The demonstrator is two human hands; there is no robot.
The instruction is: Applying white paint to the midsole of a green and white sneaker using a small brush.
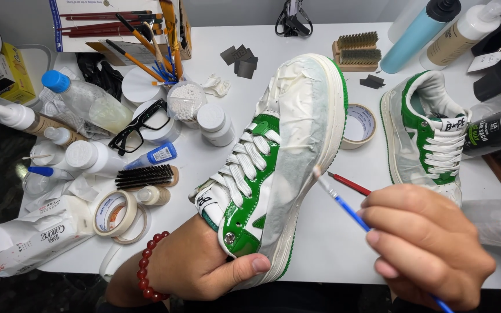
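1. Green-and-white sneaker (273, 168): held above the white table (320, 249) near its front edge, tipped onto its side. Its long axis runs from the heel, at lower left by the holding hand, to the toe, at upper right, away from the viewer. Masking tape covers the toe and the side panel next to the sole; the white laces face left.
2. Paintbrush (343, 204): blue handle, light tip touching the taped side of the sneaker just beside the sole edge; the handle slants down to the right.
3. Left hand (204, 264): fingers wrapped around the heel of the sneaker, thumb pressed across the glossy green heel panel; a red bead bracelet (148, 268) sits at the wrist.
4. Right hand (427, 246): right of the sneaker, fingers pinched narrowly on the paintbrush handle.
5. Second sneaker (430, 133): stands on the table right of the held one, toe toward the viewer, partly taped.
6. Tape roll (359, 125): lies between the two sneakers; a red pencil (349, 184) lies just below it.
7. Left of the sneaker: black glasses (140, 124), bristle brush (144, 176), two more tape rolls (118, 215), bottles.
8. Beyond the toe: wooden scrub brushes (356, 49).
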